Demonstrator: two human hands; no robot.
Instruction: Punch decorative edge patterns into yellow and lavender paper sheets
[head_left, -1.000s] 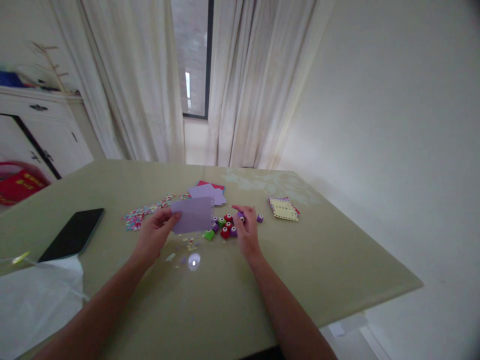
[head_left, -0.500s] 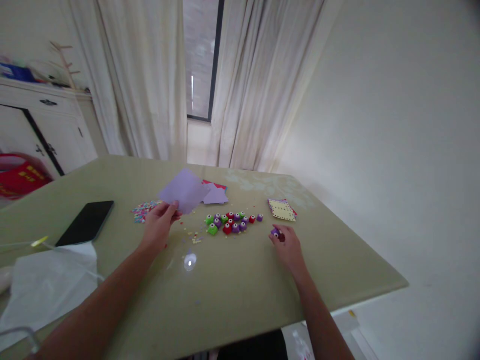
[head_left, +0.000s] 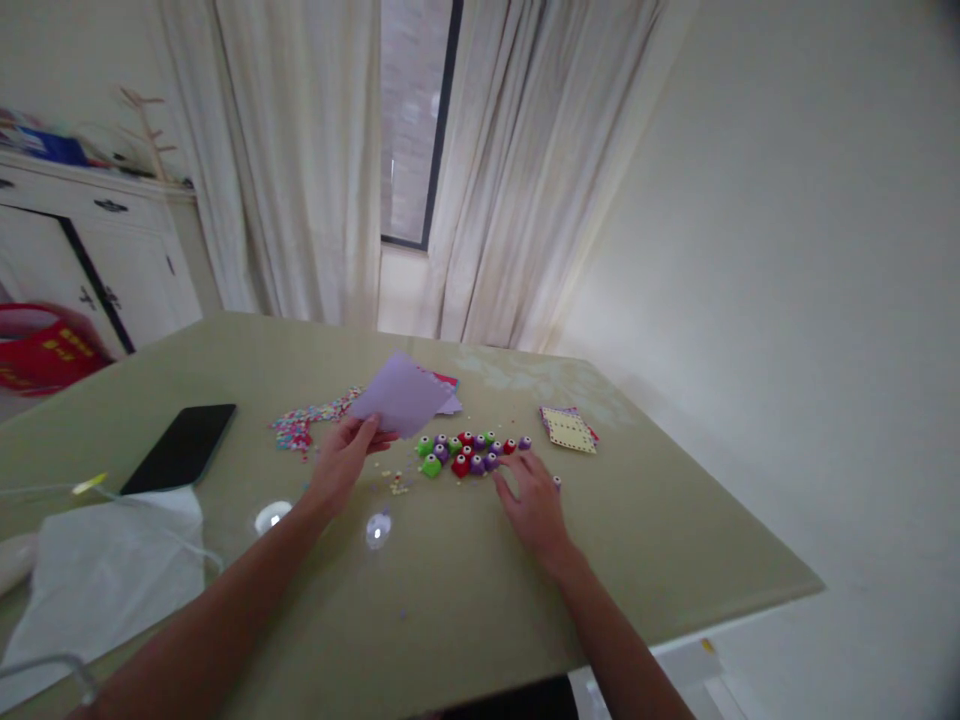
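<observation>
My left hand (head_left: 346,458) pinches a sheet of lilac paper (head_left: 403,393) by its lower left edge, raised over the table. Several small craft punches (head_left: 460,464) in red, green and purple, each with a white, dark-centred top, stand clustered in the middle. My right hand (head_left: 531,492) is at the right end of this cluster, thumb and fingers apart. Its fingertips are close to the nearest purple punches; whether they touch is unclear. One purple punch (head_left: 557,482) stands apart, just right of my right hand and partly hidden by it.
Behind the held sheet lie more coloured papers (head_left: 452,404). Confetti (head_left: 300,428) is spread at the left, with pale bits (head_left: 397,484) nearer. A stack of hole-edged cards (head_left: 570,430) lies right. A black phone (head_left: 180,450) and white cloth-like sheet (head_left: 112,570) are at the left.
My right hand carried a purple punch rightward out of the cluster, let it go there and moved back left to the cluster. The lilac sheet was lifted, turned and shifted slightly right.
</observation>
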